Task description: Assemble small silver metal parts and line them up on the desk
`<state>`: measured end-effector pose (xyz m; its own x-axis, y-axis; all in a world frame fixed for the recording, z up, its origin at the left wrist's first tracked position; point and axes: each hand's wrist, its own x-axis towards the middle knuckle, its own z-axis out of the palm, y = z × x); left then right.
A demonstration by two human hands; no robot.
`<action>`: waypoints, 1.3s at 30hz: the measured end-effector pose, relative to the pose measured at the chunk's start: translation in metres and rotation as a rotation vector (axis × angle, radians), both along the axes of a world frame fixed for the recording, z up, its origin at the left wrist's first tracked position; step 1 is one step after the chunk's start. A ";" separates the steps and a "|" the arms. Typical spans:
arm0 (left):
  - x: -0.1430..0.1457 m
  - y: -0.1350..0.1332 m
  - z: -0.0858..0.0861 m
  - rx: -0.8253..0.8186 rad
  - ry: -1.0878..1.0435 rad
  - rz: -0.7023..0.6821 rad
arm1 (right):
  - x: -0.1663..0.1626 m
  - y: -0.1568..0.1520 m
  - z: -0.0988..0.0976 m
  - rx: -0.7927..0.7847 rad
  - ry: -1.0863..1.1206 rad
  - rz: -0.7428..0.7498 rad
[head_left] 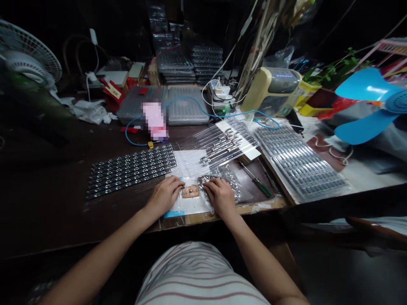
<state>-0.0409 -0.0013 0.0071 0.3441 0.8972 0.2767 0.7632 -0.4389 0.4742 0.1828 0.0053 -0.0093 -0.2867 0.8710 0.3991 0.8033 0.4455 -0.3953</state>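
A small orange-brown block (190,192) with metal bits on it lies on a white sheet (187,206) at the table's front edge. My left hand (164,195) rests at the block's left side, thumb and fingers pinched together; whatever they hold is too small to name. Just to the right, my right hand (221,197) has its fingers closed at a pile of small shiny metal parts (235,190), and its fingertips hide what is in them. Beyond the hands, a clear ribbed tray (197,142) carries several black-and-silver pieces (222,146).
Rows of black strips (132,171) with round shiny spots lie at left. A green-handled screwdriver (262,188) is right of the pile. Filled clear trays (302,163) sit farther right, near a blue-bladed fan (365,106). A blue cable (197,101) crosses behind.
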 end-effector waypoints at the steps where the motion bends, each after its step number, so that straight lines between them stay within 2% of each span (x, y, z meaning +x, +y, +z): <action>1: 0.000 -0.003 -0.003 0.031 0.019 0.020 | 0.000 0.000 0.000 0.006 0.021 -0.003; 7: 0.001 -0.005 -0.011 0.097 0.008 0.075 | 0.002 -0.001 -0.001 0.019 0.102 -0.015; 15: 0.016 -0.008 -0.007 -0.042 -0.236 0.066 | 0.002 -0.001 -0.001 0.004 0.142 0.019; 27: 0.022 -0.012 -0.010 0.035 -0.078 0.022 | 0.003 0.000 -0.002 -0.001 0.141 0.029; 32: 0.023 -0.011 -0.010 0.048 -0.117 0.013 | 0.004 -0.002 0.002 0.007 0.172 0.028; 36: 0.019 -0.006 -0.009 0.029 -0.290 0.109 | -0.009 -0.005 0.008 -0.026 0.174 0.051; 39: 0.017 -0.003 -0.008 0.022 -0.331 0.162 | -0.025 -0.006 0.011 -0.065 0.119 0.091</action>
<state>-0.0241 -0.0044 -0.0008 0.0866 0.9252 0.3695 0.6307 -0.3380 0.6985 0.1573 -0.0011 0.0012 -0.3200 0.8686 0.3782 0.7063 0.4848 -0.5158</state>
